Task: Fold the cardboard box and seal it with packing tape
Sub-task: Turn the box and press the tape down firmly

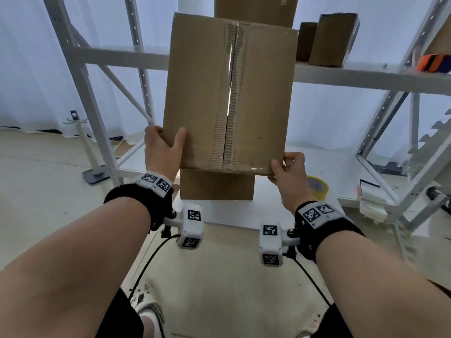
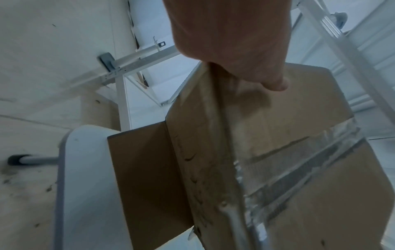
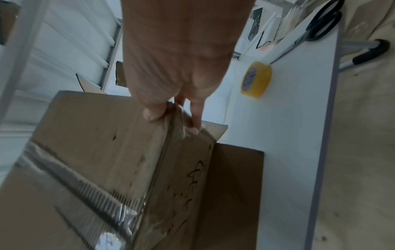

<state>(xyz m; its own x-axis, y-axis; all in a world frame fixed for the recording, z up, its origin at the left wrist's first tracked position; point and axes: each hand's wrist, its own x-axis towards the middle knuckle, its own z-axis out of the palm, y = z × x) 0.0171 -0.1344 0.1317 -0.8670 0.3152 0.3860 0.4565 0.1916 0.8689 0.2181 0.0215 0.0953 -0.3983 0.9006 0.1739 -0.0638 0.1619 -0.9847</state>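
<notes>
Head view: both hands' grips pinch the taped cardboard box [image 1: 229, 93] at its lower corners, left hand [image 1: 163, 152], right hand [image 1: 288, 172]. White tabletop [image 1: 280, 203] beneath; tape roll [image 1: 317, 187] at four o'clock, metal shelving [image 1: 102, 57] behind.

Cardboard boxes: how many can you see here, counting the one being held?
4, maybe more out of sight: the taped cardboard box gripped by the left hand and right hand, a tall one behind it, and two small ones on the shelf.

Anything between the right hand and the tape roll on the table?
Nothing visible blocks it. The yellow tape roll sits on bare white table, just right of the right hand. But that hand, like the left hand, is gripping the cardboard box.
</notes>
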